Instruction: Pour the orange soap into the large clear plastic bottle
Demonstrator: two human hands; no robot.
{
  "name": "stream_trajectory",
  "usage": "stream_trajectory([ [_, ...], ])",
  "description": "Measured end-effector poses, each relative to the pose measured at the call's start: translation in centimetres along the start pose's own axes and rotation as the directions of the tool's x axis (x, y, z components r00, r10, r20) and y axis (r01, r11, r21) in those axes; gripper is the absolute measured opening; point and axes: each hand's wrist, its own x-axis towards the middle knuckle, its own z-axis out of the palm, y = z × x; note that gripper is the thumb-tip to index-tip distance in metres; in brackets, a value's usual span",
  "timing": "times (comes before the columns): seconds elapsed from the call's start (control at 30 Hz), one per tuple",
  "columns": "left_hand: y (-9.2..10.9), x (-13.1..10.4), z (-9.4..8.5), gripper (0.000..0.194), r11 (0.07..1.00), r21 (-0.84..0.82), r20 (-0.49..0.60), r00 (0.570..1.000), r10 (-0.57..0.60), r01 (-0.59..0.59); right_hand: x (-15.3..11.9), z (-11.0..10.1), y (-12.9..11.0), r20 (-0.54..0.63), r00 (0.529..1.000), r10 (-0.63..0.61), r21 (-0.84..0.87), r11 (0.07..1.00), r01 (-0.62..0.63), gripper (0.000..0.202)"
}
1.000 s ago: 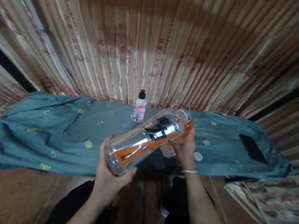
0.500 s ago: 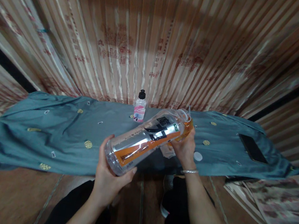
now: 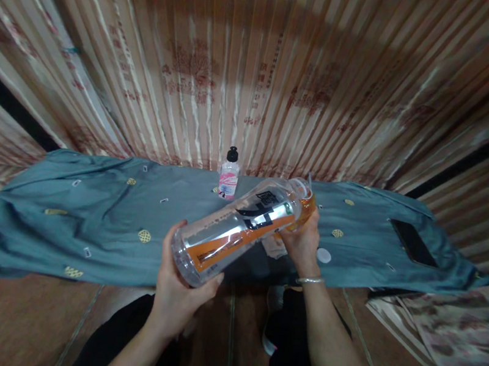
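Note:
A big clear plastic bottle with an orange and silver label lies tilted across both hands, its mouth up and to the right. My left hand is wrapped round its base. At the mouth, my right hand is closed round an orange see-through container, which sits against the bottle's neck. The fingers hide much of that container, so I cannot tell its exact kind. A white round cap lies beside my right wrist. Under the bottle's neck, a pale crumpled piece shows partly.
A small bottle with a black top and pink label stands at the back of the teal cloth. Towards the right end lies a dark phone. Bags rest on the floor at right. A striped curtain hangs behind.

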Motion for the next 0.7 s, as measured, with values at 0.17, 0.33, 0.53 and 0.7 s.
stream_trajectory([
  [0.17,-0.06,0.0,-0.04,0.098,1.0,0.0,0.005,1.0,0.003,-0.003,-0.04,-0.09,-0.09,0.01,1.0,0.013,0.003,1.0,-0.013,0.105],
  [0.33,-0.13,0.02,-0.02,0.097,1.0,-0.008,0.005,1.0,0.009,-0.009,-0.04,-0.21,-0.33,0.007,1.0,0.003,0.01,1.0,-0.003,0.102],
  [0.53,-0.08,0.07,-0.06,0.097,1.0,-0.001,0.004,1.0,0.016,-0.016,0.01,-0.23,-0.43,0.015,1.0,0.022,0.012,1.0,-0.022,0.102],
  [0.7,-0.08,0.06,-0.1,0.097,1.0,0.015,0.006,1.0,0.014,-0.014,0.02,-0.2,-0.3,0.009,1.0,0.018,0.006,1.0,-0.018,0.1],
])
